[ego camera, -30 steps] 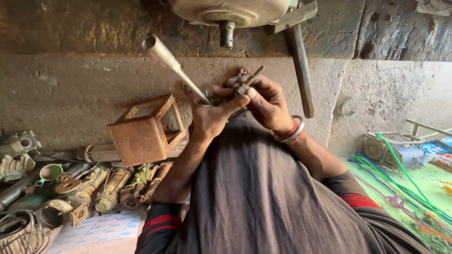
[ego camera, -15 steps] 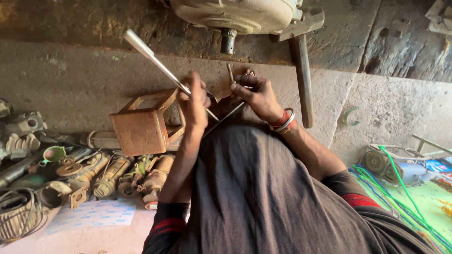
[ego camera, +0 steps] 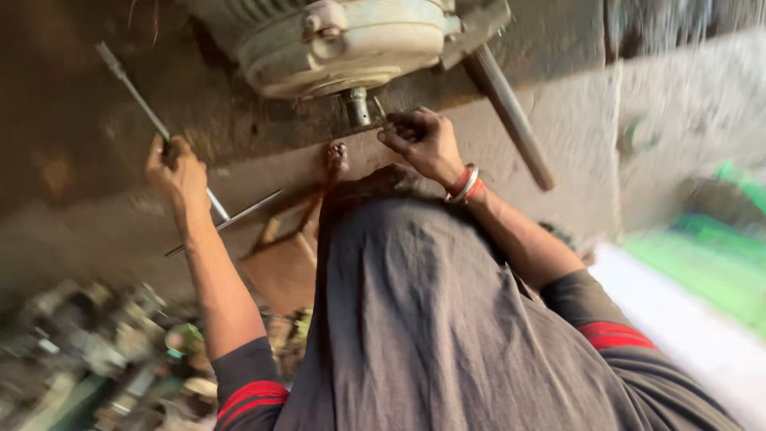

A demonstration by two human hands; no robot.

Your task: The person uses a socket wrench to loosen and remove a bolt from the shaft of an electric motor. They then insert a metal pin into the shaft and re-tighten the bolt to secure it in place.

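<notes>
The left hand [ego camera: 177, 172] is closed around a long T-shaped wrench [ego camera: 159, 128] held off to the side, while the right hand [ego camera: 423, 140] pinches something small, too blurred to name, by the motor's shaft [ego camera: 357, 106], so fitting the wrench there likely comes next.

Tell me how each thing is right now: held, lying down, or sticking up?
Left hand: closed around the cross-shaped metal wrench, holding it up, tilted.
Right hand: fingers pinched at the short shaft of the pale motor housing.
Long grey bar: slanting, untouched.
Brown wooden box: on the ground, untouched.
Pile of metal parts: lying on the ground, blurred.
</notes>
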